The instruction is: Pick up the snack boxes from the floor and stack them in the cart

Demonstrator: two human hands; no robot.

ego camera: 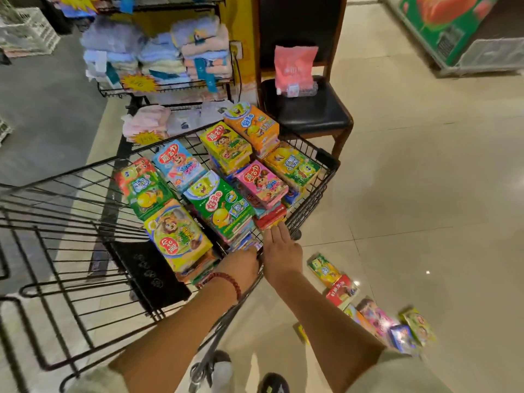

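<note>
A black wire cart (326, 177) holds several stacks of colourful snack boxes, among them a green one (224, 205) in the middle and a yellow one (178, 236) nearest me. My left hand (241, 265) reaches over the cart's near rim, its fingertips hidden among the boxes at the low stack. My right hand (280, 251) lies flat, fingers together, on the cart's right edge against a red box (272, 218). More snack boxes (340, 290) lie in a loose row on the floor at the lower right.
A black chair (309, 109) with a pink bag and a bottle stands just beyond the cart. A wire rack of folded towels (161, 58) is behind the cart on the left. A freezer cabinet (453, 32) stands far right. My shoes show below.
</note>
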